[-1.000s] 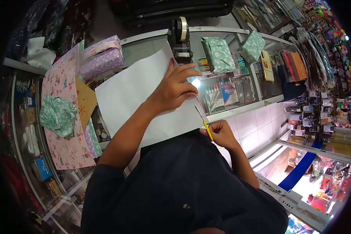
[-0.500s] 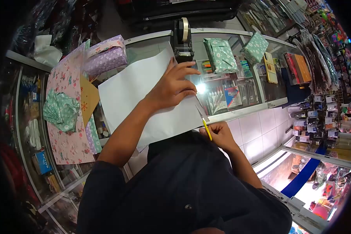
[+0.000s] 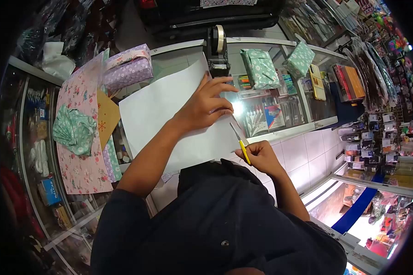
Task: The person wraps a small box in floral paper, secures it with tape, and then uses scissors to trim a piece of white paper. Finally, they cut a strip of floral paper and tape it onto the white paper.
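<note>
A large sheet of white paper (image 3: pixel 156 107) lies across the glass counter, its near edge hanging close to my body. Flat on the sheet rests my left hand (image 3: pixel 206 104), fingers spread towards its right edge. My right hand (image 3: pixel 260 156) is closed around the yellow handle of a pair of scissors (image 3: pixel 244 150) at the counter's front edge. The scissors' metal blades point up and left, right at the paper's right edge, below my left fingers. A black tape dispenser (image 3: pixel 218 52) with a roll of tape stands just beyond my left fingertips.
Green floral wrapped packages (image 3: pixel 260 68) sit at the back right, near a yellow-framed item (image 3: pixel 317 82). At left are a purple floral package (image 3: pixel 128 68), pink floral paper (image 3: pixel 75 172) and a crumpled green floral piece (image 3: pixel 75 130). The glass counter's metal edge (image 3: pixel 280 131) runs rightward.
The scissors have tilted slightly more upright, with their blades looking closer together. My left hand stays spread on the paper. The whole view has shifted a little.
</note>
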Available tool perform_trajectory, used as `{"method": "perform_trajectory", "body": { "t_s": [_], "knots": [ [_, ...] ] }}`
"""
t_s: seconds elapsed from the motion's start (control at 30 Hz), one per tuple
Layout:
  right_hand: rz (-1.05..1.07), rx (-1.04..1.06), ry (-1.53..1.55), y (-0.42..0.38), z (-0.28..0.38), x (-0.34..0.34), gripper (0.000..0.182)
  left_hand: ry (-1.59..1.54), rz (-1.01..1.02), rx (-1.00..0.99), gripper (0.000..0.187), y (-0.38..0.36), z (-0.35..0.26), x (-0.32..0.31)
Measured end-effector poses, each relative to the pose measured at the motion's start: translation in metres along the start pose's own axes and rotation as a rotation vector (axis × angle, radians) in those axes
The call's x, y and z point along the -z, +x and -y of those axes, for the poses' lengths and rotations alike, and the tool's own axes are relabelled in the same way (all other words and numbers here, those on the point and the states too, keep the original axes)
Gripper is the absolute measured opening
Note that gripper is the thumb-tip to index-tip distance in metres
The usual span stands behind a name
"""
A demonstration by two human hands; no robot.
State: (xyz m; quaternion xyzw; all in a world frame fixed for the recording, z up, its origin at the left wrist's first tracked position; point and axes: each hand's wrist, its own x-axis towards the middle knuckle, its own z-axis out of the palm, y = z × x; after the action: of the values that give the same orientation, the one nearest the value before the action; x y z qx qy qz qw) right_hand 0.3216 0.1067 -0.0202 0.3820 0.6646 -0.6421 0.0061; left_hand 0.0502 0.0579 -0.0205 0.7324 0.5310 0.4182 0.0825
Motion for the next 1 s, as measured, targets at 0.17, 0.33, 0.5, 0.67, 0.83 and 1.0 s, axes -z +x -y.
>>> {"method": "perform_trajectory", "body": {
  "t_s": [0.17, 0.33, 0.5, 0.67, 0.83, 1.0],
  "knots": [
    [0.001, -0.018, 0.027, 0.001, -0.006, 0.003, 0.047, -0.038, 0.006, -0.017, 0.008, 0.001, 0.002, 0.0],
    [-0.015, -0.062, 0.005, -0.002, 0.004, 0.0, 0.049, -0.07, -0.004, -0.001, 0.008, 0.002, 0.001, -0.001],
    [-0.041, -0.034, 0.03, 0.002, 0.007, -0.007, 0.051, -0.059, 0.005, 0.008, 0.007, 0.003, 0.0, 0.001],
    [-0.031, -0.017, 0.0, 0.002, 0.009, -0.005, 0.048, -0.052, -0.014, -0.018, 0.01, 0.004, 0.001, 0.002],
    [-0.029, 0.025, 0.023, 0.002, 0.0, -0.01, 0.051, -0.086, -0.019, 0.034, 0.027, 0.004, 0.0, 0.005],
    [-0.027, 0.011, 0.017, -0.004, -0.001, -0.009, 0.051, -0.006, -0.166, 0.141, 0.049, 0.006, 0.01, 0.018]
  ]
}}
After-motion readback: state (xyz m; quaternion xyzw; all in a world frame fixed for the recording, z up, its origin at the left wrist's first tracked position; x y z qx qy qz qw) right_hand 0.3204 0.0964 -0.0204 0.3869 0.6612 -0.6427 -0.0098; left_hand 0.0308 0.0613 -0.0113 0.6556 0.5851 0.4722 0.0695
